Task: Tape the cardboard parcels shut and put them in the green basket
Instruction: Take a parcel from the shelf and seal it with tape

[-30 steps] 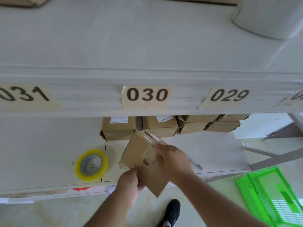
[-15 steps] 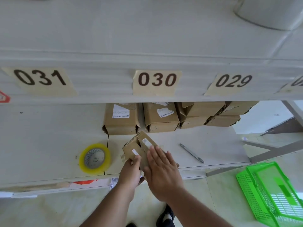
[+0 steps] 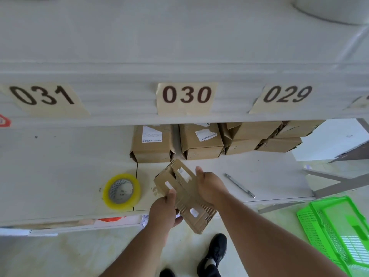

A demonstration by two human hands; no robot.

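Note:
A long brown cardboard parcel (image 3: 184, 196) hangs tilted over the front edge of the lower shelf, held between both hands. My left hand (image 3: 163, 211) grips its near left side, thumb on top. My right hand (image 3: 209, 187) wraps around its right long edge. White label scraps show on the parcel's top; the far end looks torn open. A roll of yellow-rimmed clear tape (image 3: 121, 190) lies on the shelf to the left. The green basket (image 3: 337, 230) stands on the floor at the lower right.
Several more cardboard parcels (image 3: 199, 143) are lined up at the back of the lower shelf (image 3: 60, 176). A metal blade-like tool (image 3: 239, 185) lies right of my hands. The upper shelf edge carries labels 031, 030, 029. My black shoes (image 3: 213, 254) are below.
The parcel turned from lying flat under my right palm to being lifted and tilted toward me. My right hand moved from on top to gripping its right edge.

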